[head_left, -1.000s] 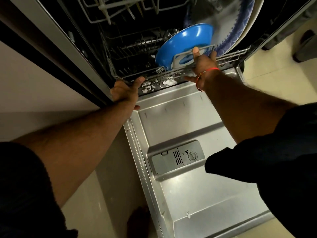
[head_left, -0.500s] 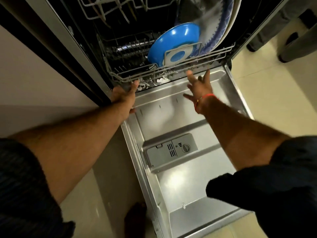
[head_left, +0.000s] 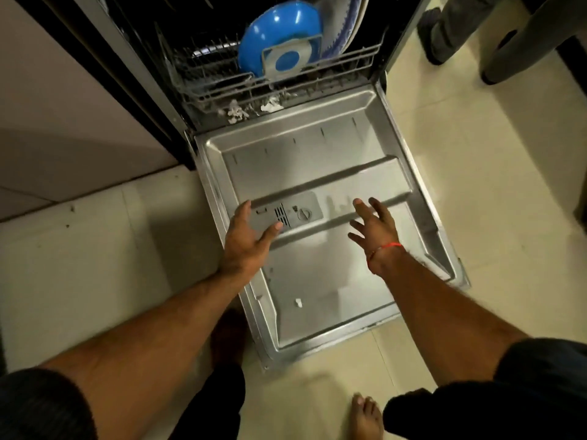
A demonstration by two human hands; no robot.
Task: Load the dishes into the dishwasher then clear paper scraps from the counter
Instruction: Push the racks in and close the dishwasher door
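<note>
The dishwasher door (head_left: 317,160) lies flat and open in front of me. The lower rack (head_left: 222,87) sits pushed inside, holding a blue bowl (head_left: 279,36) and a large blue-patterned plate (head_left: 346,23) standing behind it. White paper scraps (head_left: 236,111) lie under the rack's front edge. My left hand (head_left: 251,236) hovers with fingers spread over the door's left side, near the detergent dispenser (head_left: 286,214). My right hand (head_left: 374,230), with a red thread at the wrist, is spread over the door's right half. Both hands hold nothing.
A cabinet front (head_left: 63,106) stands left of the dishwasher. Another person's legs (head_left: 451,30) and a chair leg (head_left: 521,42) stand on the tiled floor at upper right. My bare foot (head_left: 365,417) is near the door's front edge. A small white scrap (head_left: 298,302) lies on the door.
Both hands let go of the rack's front edge after pushing it in and drew back toward me over the door. The view dropped to show more of the floor.
</note>
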